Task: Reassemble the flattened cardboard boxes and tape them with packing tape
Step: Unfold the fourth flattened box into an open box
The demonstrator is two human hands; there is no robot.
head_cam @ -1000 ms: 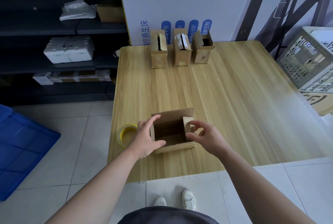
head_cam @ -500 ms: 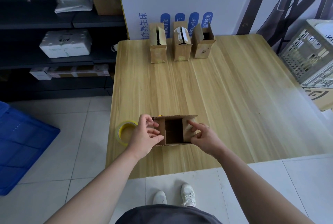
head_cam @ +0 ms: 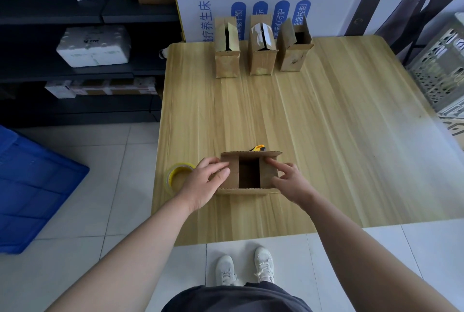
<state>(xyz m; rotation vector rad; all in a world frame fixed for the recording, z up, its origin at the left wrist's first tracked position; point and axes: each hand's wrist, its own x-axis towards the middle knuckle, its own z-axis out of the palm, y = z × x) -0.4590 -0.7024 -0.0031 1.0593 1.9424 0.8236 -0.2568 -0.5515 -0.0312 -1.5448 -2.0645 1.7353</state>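
A small cardboard box point(head_cam: 266, 176) stands near the table's front edge with its opening facing up. Its two side flaps are folded inward, and the far and near flaps stick out. My left hand point(head_cam: 204, 182) lies over the left flap and presses it down. My right hand point(head_cam: 292, 182) presses the right flap with the index finger stretched out. A roll of yellowish packing tape point(head_cam: 179, 178) lies just left of my left hand. A yellow utility knife point(head_cam: 257, 147) peeks out behind the box. Three assembled boxes point(head_cam: 262, 48) stand in a row at the table's far edge.
The wooden table point(head_cam: 326, 136) ends just in front of the box. A blue crate point(head_cam: 32, 186) sits on the floor at left, below dark shelves point(head_cam: 75, 75) holding a white foam box point(head_cam: 94, 45). A white lattice crate point(head_cam: 442, 65) stands at the right edge.
The box went from tilted toward me to upright. Both side flaps have been folded in, and my hands now press flat on them. The knife behind the box came into sight.
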